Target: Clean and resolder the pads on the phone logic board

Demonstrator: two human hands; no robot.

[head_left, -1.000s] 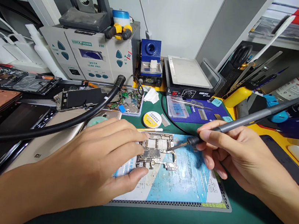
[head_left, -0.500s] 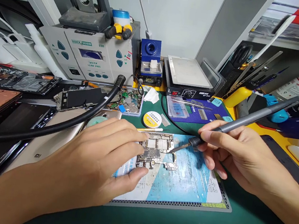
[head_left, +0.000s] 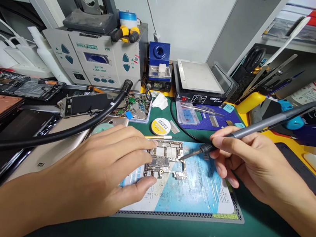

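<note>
A bare phone circuit board lies flat on a blue and white printed sheet over the mat. My left hand steadies the board from its left side, with fingertips at the left edge and the thumb at the lower edge. In my right hand is a grey soldering iron, held like a pen and slanting down to the left. Its dark tip is at the right part of the board, near the cut-out; whether it touches cannot be made out.
A hot-air station stands back left, its black hose curving across phones. Behind the board are a round yellow-white tin, a tray of board scraps, an iron stand and a heating plate. Tools crowd the right.
The soldering iron's tip has shifted very slightly up and to the right over the board. My left hand and the board stay where they were.
</note>
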